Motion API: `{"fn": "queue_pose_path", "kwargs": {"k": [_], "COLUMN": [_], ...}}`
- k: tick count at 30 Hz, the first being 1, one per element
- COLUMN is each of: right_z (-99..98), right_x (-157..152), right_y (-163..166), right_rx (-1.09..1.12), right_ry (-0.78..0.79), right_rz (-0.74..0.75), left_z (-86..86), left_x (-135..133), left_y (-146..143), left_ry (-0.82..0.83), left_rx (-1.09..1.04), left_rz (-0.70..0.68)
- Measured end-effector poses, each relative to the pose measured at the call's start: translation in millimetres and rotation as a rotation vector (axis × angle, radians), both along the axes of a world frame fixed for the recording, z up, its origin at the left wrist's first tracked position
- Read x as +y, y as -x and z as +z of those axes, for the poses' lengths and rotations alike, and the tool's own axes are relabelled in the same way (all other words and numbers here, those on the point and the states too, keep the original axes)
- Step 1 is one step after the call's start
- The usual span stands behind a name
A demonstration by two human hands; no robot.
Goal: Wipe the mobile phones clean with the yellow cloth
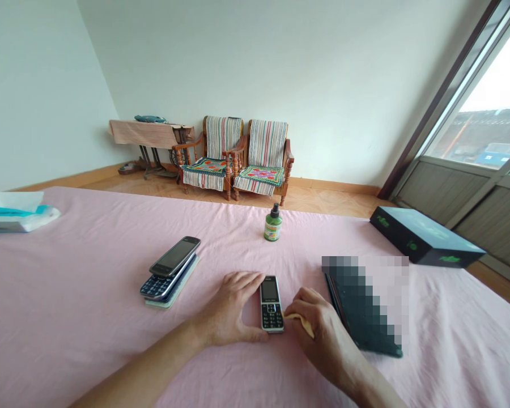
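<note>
A black keypad mobile phone (271, 311) with silver edges lies face up on the pink sheet. My left hand (232, 311) grips it from the left, fingertips at its upper left corner and thumb by its lower left. In my right hand (317, 323) a small yellowish cloth (302, 323) is pinched, its edge touching the phone's right side. Left of my hands is a small stack of phones, with a grey touchscreen phone (175, 258) tilted on top of a dark keypad phone (155, 286). Beyond the keypad phone stands a green spray bottle (272, 225) with a black top.
Right of my right hand lies a dark flat case (344, 306), partly pixelated. A black box (425, 238) sits at the far right and a tissue pack (17, 218) at the far left. Past the pink sheet (89, 226) are two wooden armchairs (261, 153) and a cloth-covered table (144, 133).
</note>
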State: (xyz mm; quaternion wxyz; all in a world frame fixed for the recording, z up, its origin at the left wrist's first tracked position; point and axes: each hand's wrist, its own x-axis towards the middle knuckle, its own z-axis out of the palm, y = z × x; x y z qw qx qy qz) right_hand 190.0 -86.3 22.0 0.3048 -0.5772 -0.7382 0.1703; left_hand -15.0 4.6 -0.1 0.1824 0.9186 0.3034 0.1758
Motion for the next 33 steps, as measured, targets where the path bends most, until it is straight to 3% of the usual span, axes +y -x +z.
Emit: {"fn": "queue_pose_path", "kwargs": {"k": [6, 17, 33], "right_z": [-3.0, -4.6, -2.6], "right_x": [-0.9, -1.1, -0.4], "right_y": [-0.6, 18.5, 15.2], "right_rx": [0.071, -0.032, -0.023], "right_ry": [-0.004, 0.042, 0.038], "right_rz": [0.015, 0.054, 0.066], "left_z": [1.4, 0.1, -1.5], "left_x": [-0.9, -0.1, 1.3], "left_y": [-0.3, -0.5, 1.2], "left_ry": [0.011, 0.024, 0.019], "left_rx": [-0.007, -0.014, -0.013], "left_rz": [-0.004, 0.016, -0.007]}}
